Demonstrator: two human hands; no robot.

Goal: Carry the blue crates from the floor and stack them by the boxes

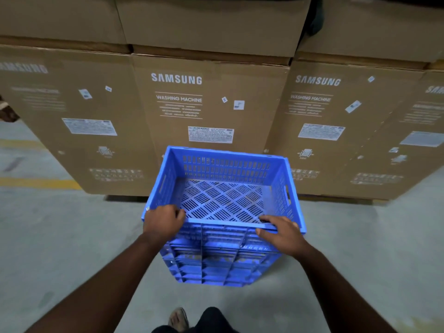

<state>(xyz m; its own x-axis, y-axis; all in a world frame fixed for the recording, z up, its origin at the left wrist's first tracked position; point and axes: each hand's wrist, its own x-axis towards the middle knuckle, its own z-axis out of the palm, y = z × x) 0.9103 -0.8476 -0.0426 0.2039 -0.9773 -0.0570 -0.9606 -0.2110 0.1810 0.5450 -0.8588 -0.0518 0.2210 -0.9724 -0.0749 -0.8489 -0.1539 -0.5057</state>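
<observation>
A blue perforated plastic crate [225, 169] sits at the top of a stack of blue crates [216, 263] standing on the floor, right in front of the cardboard washing machine boxes [192, 111]. My left hand [162, 221] grips the near rim of the top crate at its left corner, fingers curled over the edge. Over the same rim near its right corner lies my right hand [281, 233], thumb on the outside. The top crate is empty. How many crates lie under it I cannot tell.
Large brown boxes form a wall across the back, with a second row [211, 22] stacked on top. Grey concrete floor [72, 236] spreads to both sides, with yellow painted lines [38, 182] at the left. My foot [179, 319] shows at the bottom.
</observation>
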